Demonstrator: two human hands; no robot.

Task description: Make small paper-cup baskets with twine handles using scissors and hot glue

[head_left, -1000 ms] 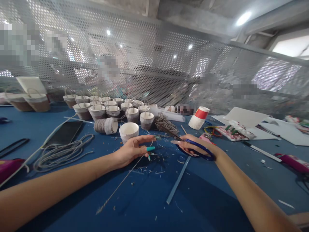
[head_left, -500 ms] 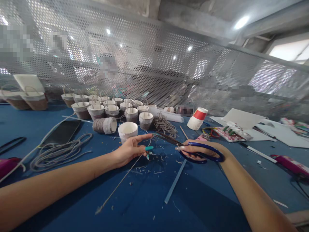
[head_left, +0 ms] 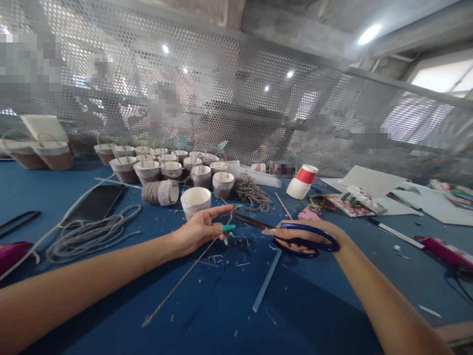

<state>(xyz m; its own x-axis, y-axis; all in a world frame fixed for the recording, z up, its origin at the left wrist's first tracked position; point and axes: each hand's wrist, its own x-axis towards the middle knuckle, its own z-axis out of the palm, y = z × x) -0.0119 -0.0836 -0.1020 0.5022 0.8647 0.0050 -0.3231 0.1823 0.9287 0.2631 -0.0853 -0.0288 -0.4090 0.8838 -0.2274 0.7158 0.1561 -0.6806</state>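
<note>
My left hand [head_left: 199, 229] pinches a thin grey cord [head_left: 181, 281] between thumb and fingers, its index finger stretched out to the right. From there the cord slants down to a frayed end above the blue table top [head_left: 140, 301]. My right hand [head_left: 295, 236] is closed round the blue handles of a pair of scissors [head_left: 321, 227]. Their dark blades point left, with the tips beside the left fingertips and the upper part of the cord. Whether the blades touch the cord, I cannot tell. Just behind my left hand stands a white-lined cup [head_left: 195, 199].
Behind are rows of small cord-wrapped baskets [head_left: 172, 170], one lying on its side [head_left: 160, 192]. Coiled grey rope [head_left: 96, 231] and a black phone [head_left: 92, 204] lie left. A pale strip [head_left: 266, 281], stacked paper cups [head_left: 301, 182] and a purple glue gun [head_left: 445, 251] are rightward.
My right hand has moved slightly left and down with the scissors, and the blades look closer together. The cord's lower end has swung a little left; my left hand has stayed almost still.
</note>
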